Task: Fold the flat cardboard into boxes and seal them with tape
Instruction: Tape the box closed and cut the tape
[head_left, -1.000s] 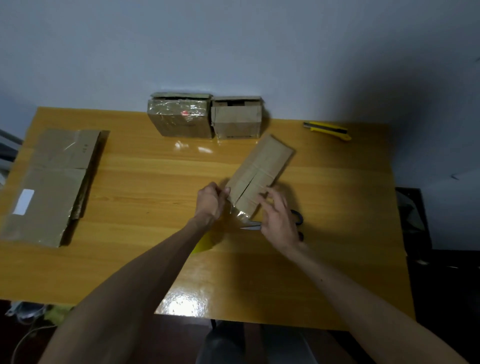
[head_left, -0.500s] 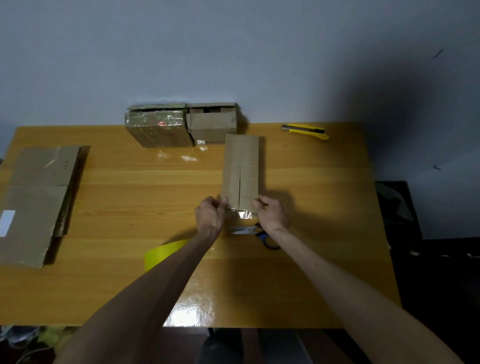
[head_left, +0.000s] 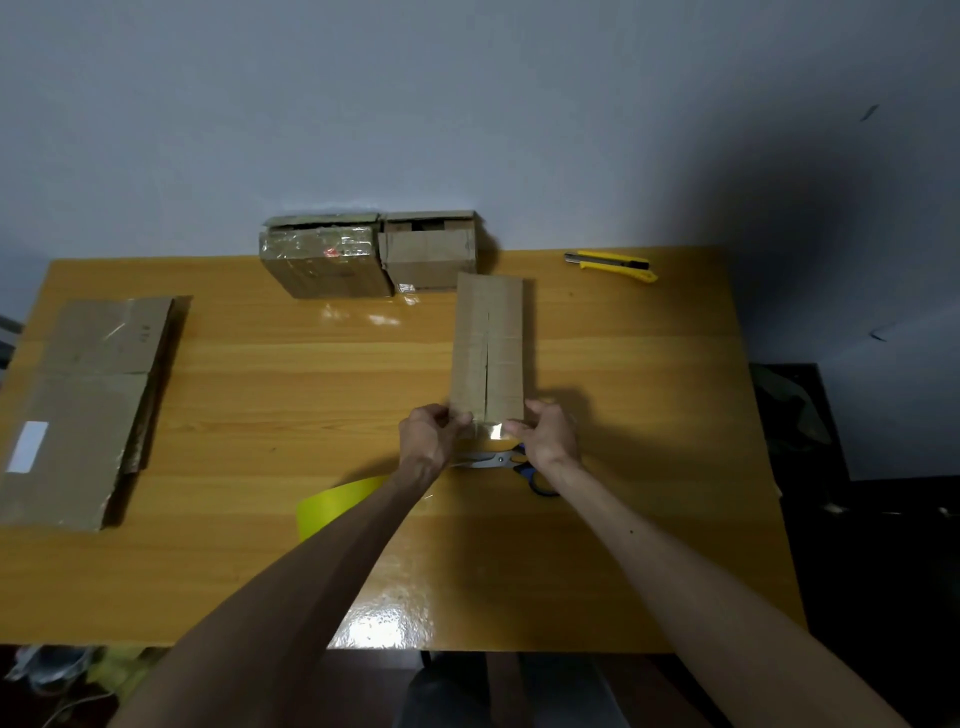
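I observe the flattened cardboard box at the centre of the table, running from 6 to 12 o'clock. The left hand pinches its near-left corner and the right hand its near-right corner, with shiny tape between them. Scissors lie just beyond at 6 o'clock. A flat cardboard stack sits at 9 o'clock.

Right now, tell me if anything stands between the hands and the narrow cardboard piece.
Nothing visible does: the left hand and right hand grip the near end of the cardboard piece. The scissors lie nearer the person.
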